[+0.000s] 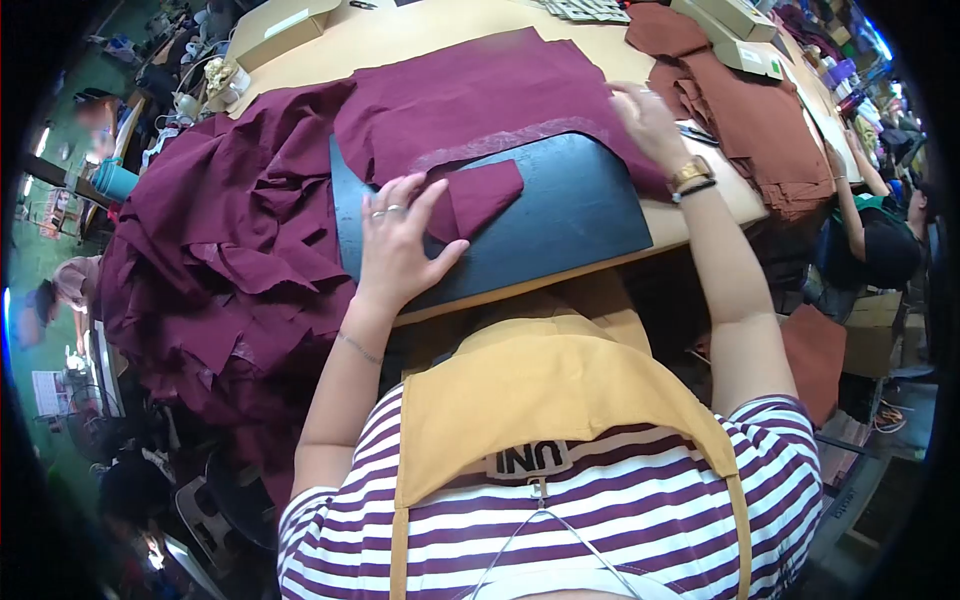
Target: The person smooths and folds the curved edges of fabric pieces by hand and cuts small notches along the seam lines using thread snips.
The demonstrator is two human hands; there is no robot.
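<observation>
A large maroon fabric panel (pixel 480 95) spreads over the table and the upper part of a dark blue board (pixel 560 210). A lacy, paler strip runs along its near edge. My left hand (pixel 400 235) rests on the board's left side, fingers and thumb apart, its fingertips at the panel's near edge and beside a small folded maroon piece (pixel 485 200). At the panel's right edge is my right hand (pixel 645 125), smeared by motion, so its grip on the cloth cannot be made out. A big crumpled maroon fabric heap (pixel 230 240) hangs off the table to the left.
Stacked rust-brown fabric pieces (pixel 740 130) lie on the right of the table (pixel 400 45). A dark pen-like tool (pixel 697 134) lies near them. Cardboard boxes (pixel 280 30) and a cup-like container (pixel 225 80) stand at the back left. Another person (pixel 880 235) sits at right.
</observation>
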